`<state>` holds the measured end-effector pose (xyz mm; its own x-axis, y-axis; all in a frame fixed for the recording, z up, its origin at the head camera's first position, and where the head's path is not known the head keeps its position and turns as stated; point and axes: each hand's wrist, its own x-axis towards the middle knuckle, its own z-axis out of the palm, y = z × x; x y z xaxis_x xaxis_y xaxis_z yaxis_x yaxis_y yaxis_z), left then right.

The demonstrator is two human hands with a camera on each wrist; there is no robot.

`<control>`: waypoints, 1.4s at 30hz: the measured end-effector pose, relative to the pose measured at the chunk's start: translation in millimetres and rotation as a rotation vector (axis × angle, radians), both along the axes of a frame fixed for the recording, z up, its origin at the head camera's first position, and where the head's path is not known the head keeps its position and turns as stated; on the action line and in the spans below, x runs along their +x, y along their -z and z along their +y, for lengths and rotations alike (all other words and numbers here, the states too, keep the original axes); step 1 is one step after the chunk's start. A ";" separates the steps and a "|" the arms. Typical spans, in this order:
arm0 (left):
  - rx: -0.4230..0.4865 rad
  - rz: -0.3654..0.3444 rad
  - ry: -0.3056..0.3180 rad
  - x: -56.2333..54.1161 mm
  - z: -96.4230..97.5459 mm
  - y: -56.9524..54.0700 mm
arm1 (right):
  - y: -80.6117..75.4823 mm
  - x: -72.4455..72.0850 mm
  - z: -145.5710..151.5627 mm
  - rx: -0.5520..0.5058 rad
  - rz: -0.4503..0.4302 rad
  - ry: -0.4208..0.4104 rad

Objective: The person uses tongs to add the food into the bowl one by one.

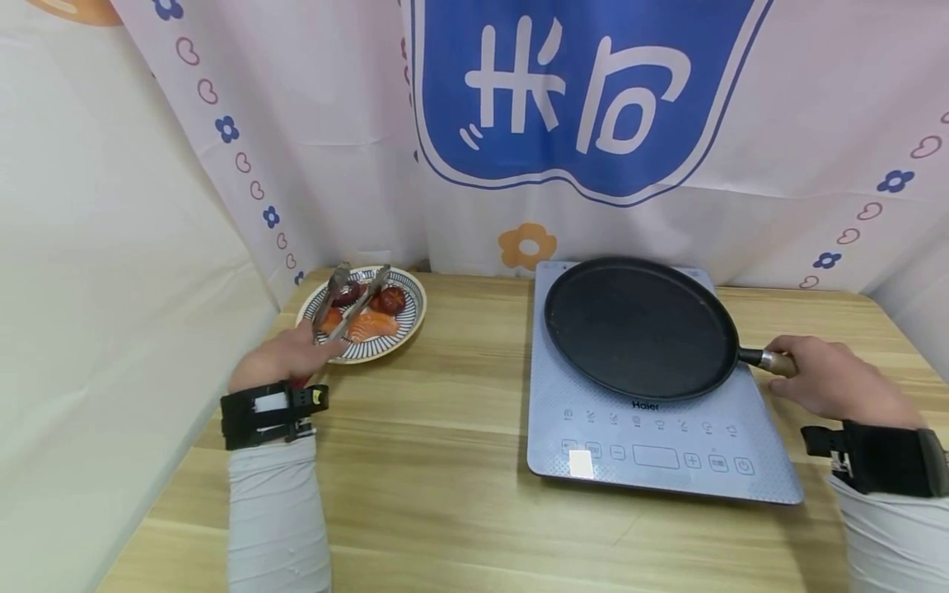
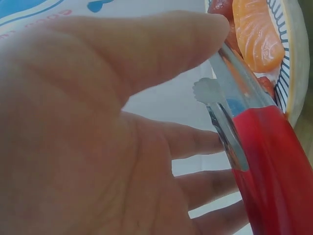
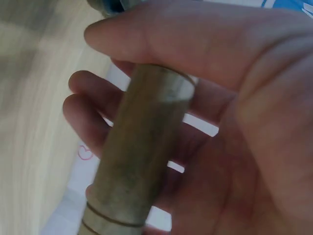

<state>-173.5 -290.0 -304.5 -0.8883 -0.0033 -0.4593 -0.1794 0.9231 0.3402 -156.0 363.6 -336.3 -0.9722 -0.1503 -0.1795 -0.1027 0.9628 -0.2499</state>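
Note:
At the left, my left hand (image 1: 285, 360) holds a pair of metal tongs (image 1: 361, 301) with red grips (image 2: 276, 166). Its thumb lies along one metal arm, the fingers on the other side. The spread tong tips are over a striped plate (image 1: 421, 313). On that plate lie an orange salmon piece (image 1: 373, 327) and dark reddish round pieces (image 1: 391, 300). At the right, my right hand (image 1: 838, 379) grips the wooden handle (image 3: 142, 142) of a flat black frying pan (image 1: 641, 329), its thumb across the handle's end. The pan shows a bare cooking surface.
Under the pan is a grey induction cooker (image 1: 549, 403) with touch controls along its front. A wooden table (image 1: 430, 428) carries everything. Behind it hangs a printed cloth (image 1: 356, 198), and a pale cloth wall (image 1: 111, 288) borders the left side.

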 end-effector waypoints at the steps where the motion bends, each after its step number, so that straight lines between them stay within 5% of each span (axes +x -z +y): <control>1: -0.001 0.004 0.005 -0.2 -0.1 0.4 | 1.0 -0.2 -0.8 -0.001 0.005 0.002; 12: -0.023 0.004 -0.011 -3.7 0.3 5.4 | 10.0 -5.0 -5.9 0.017 0.026 0.041; 20: 0.050 -0.032 -0.048 -9.4 -2.1 15.1 | 11.2 -3.6 -6.7 0.047 0.022 0.051; 33: 0.130 -0.029 -0.166 -15.4 -1.7 32.3 | 12.4 -5.8 -6.9 0.065 0.008 0.053; 42: 0.021 0.004 -0.184 -21.4 -2.5 37.3 | 11.7 -6.5 -8.6 0.075 0.010 0.065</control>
